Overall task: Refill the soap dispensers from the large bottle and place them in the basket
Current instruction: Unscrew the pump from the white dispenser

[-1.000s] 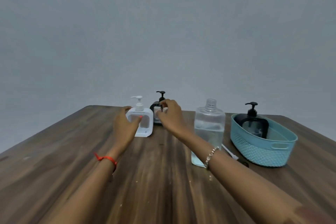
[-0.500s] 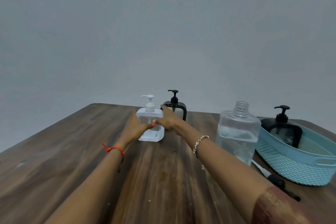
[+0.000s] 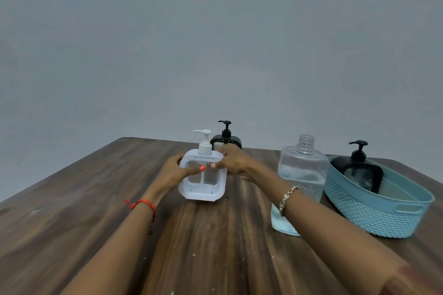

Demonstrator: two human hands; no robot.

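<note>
Head view showed the left hand (image 3: pixel 171 171) and right hand (image 3: pixel 233 161) gripping the white dispenser (image 3: pixel 203 182) by its sides, probably to steady it for refilling from the uncapped large bottle (image 3: pixel 299 182).

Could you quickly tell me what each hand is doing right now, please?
Left hand: gripping the left side of the white dispenser.
Right hand: gripping the same dispenser's right side.

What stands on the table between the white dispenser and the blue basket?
The large bottle, uncapped and upright, stands directly between the white dispenser and the basket. Nothing else visible stands on that path.
</note>
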